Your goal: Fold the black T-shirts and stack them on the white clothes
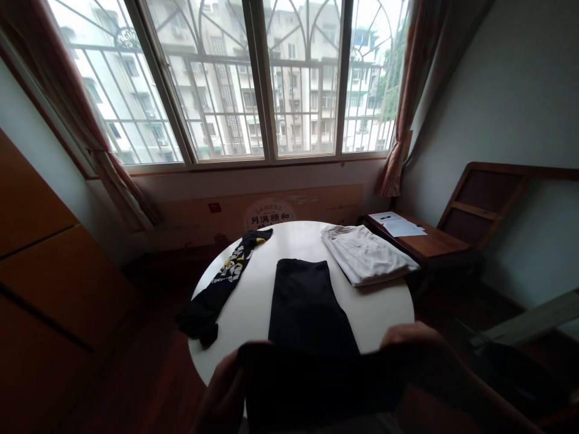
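A: What's nearest, at the near edge of the round white table point(244, 313)?

B: Two bare hands with a dark cloth point(316, 386) stretched between them. The left hand point(226, 377) grips its left end, and the right hand point(411, 334) has the other end, so they're set wide apart.

A: How tightly are the fingers closed?

B: Can't tell; it's too shadowy down there.

A: And on the table?

B: A black garment point(310, 304) lies flat along the middle, running toward the near edge. The dark cloth hides its near end, so I can't tell whether they're one piece.

A: What's beside it?

B: On the table's left side, a printed black garment point(230, 271) with white and yellow markings, its near end reaching past the rim. On the far right side, a folded pale cloth pile point(368, 256).

A: Anything beyond?

B: Right of the table, past the pile, some white papers point(398, 224) on a wooden surface point(436, 241). Behind the table, a tan panel point(312, 208) with Chinese lettering; above that, a barred window point(298, 90) between tied curtains point(398, 150).
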The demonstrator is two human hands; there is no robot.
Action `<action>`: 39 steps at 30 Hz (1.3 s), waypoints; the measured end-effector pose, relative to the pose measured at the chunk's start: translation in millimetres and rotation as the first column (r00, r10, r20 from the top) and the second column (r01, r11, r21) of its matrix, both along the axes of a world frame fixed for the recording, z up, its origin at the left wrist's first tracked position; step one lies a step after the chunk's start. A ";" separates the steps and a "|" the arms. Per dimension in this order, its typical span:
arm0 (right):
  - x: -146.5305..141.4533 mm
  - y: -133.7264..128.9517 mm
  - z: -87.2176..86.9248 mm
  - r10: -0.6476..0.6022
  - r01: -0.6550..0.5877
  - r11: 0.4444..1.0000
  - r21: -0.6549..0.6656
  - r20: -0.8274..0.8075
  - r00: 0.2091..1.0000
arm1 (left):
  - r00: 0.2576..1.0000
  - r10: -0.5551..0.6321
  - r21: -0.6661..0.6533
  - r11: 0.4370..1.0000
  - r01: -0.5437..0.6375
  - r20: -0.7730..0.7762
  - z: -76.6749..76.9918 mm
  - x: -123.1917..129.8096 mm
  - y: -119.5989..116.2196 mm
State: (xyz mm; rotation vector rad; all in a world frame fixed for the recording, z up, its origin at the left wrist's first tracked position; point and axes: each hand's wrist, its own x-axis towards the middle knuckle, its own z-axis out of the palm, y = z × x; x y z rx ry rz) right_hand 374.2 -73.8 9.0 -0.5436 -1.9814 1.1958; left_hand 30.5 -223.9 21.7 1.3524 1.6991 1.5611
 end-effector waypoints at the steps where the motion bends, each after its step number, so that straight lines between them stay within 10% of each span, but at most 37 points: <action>1: -10.2 20.1 5.9 -0.041 0.041 0.999 0.002 0.019 0.999 | 0.998 0.009 -0.003 1.000 -0.008 0.064 7.9 -1.5 23.6; 5: -63.5 112.1 13.6 -0.111 0.113 0.990 -0.086 0.036 0.993 | 0.977 -0.021 -0.027 0.999 0.028 0.214 19.9 -17.6 126.8; 9: -113.1 190.1 -8.1 -0.198 0.226 0.962 -0.151 0.179 0.964 | 0.995 -0.026 -0.082 0.996 0.034 0.093 1.1 -42.2 210.3; 16: -150.0 239.5 -29.0 -0.407 0.432 0.902 0.023 0.381 0.830 | 0.979 0.065 -0.186 0.977 -0.102 -0.194 -25.5 -66.9 279.5; 19: -140.2 212.9 -25.9 -0.486 0.396 0.865 0.309 0.318 0.814 | 0.942 0.100 -0.111 0.984 -0.142 -0.320 -26.3 -60.2 266.1; 22: -115.5 157.6 -27.5 -0.307 0.084 0.856 0.510 0.372 0.876 | 0.897 -0.061 -0.118 0.993 0.010 -0.439 -32.0 -40.2 218.8; 27: -72.6 67.9 -45.9 -0.026 -0.294 0.879 0.376 0.654 0.756 | 0.478 -0.600 -0.467 0.800 0.377 -0.641 -57.4 -10.4 114.5; 34: -68.8 37.1 -78.2 -0.257 -0.111 0.870 0.480 0.635 0.729 | 0.255 -0.299 -0.245 0.943 0.224 -0.919 -80.9 -30.3 73.4; 39: -70.4 27.4 -82.3 -0.364 0.023 0.829 0.558 0.508 0.781 | 0.295 -0.093 -0.033 0.979 0.201 -0.951 -75.0 -36.2 69.6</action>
